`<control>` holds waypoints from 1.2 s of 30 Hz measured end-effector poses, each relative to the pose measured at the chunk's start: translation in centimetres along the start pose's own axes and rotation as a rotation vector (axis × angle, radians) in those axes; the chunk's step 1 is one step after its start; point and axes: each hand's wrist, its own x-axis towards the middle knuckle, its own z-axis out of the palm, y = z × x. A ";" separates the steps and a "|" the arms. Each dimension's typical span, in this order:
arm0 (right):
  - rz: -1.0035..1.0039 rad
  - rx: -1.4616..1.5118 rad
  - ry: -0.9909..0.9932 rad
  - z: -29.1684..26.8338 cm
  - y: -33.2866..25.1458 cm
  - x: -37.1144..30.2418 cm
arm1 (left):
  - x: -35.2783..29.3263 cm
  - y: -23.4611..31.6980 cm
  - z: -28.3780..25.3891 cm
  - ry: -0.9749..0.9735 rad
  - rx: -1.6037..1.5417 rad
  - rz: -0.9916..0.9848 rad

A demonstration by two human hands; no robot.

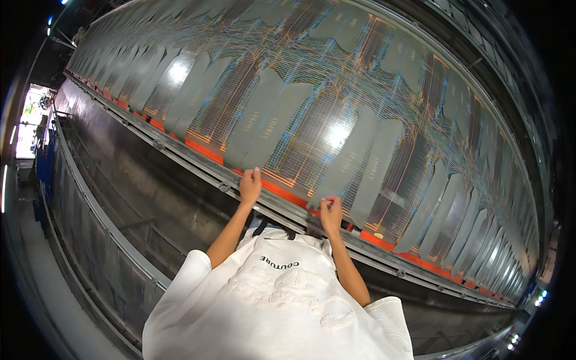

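Note:
My left hand (251, 186) is closed, fingertips pinched at the lower edge of a grey-green fabric panel (255, 123) that lies flat on a long table. To its right, my right hand (330, 215) is also closed, at the lower right corner of another grey-green fabric panel (343, 159). The fingers hide the bits of edge they grip. Both panels are long, with shaped upper ends and light printing. Between them, part of the table surface (303, 147) shows, covered in orange, blue and yellow lines.
A red strip (282, 191) runs along the table's near edge, above a metal rail (192, 161). Many similar panels (378, 168) lie in rows to both sides and along the far half. Behind me on the left stands another long railed structure (99, 207).

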 end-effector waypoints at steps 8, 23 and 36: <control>0.448 0.597 -0.316 15.2 -8.2 2.8 | 8.0 -8.1 -2.3 -0.169 -0.186 -0.081; 0.815 0.771 -0.329 23.9 -17.3 3.2 | 14.8 -5.3 -6.3 -1.079 -0.732 -0.899; 0.447 0.656 0.109 13.4 -35.3 2.9 | 14.8 13.7 -16.7 -0.674 -0.501 0.178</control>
